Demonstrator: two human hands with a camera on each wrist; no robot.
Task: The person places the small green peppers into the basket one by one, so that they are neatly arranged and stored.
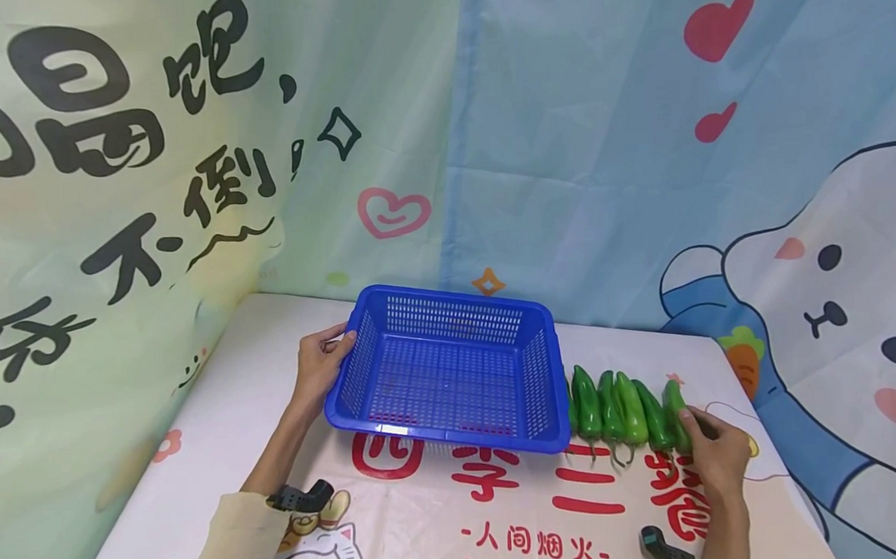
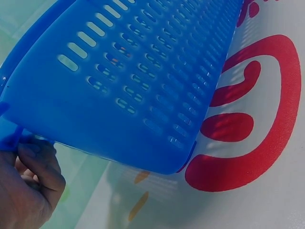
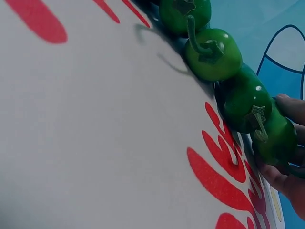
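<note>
My left hand [image 1: 320, 366] grips the left end of a blue plastic basket [image 1: 447, 440], thumb over its rim. Seen from above, the basket has slotted walls, and its inside shows bare mesh. In the left wrist view, the fingers [image 2: 45, 174] curl at the rim beside the slotted side wall [image 2: 109, 129]. To the basket's right lies a row of several green peppers [image 1: 629, 409], stems toward me; the basket partly hides the leftmost. My right hand [image 1: 718, 451] holds the rightmost pepper [image 3: 276, 138] between thumb and fingers, against its neighbour [image 3: 245, 102].
A white table cover [image 1: 421, 514] printed with red characters and a cartoon cat [image 1: 317, 556] lies under everything. Printed curtains [image 1: 562, 141] hang behind the table and along its left side. A dark wrist device [image 1: 303, 496] sits on each forearm.
</note>
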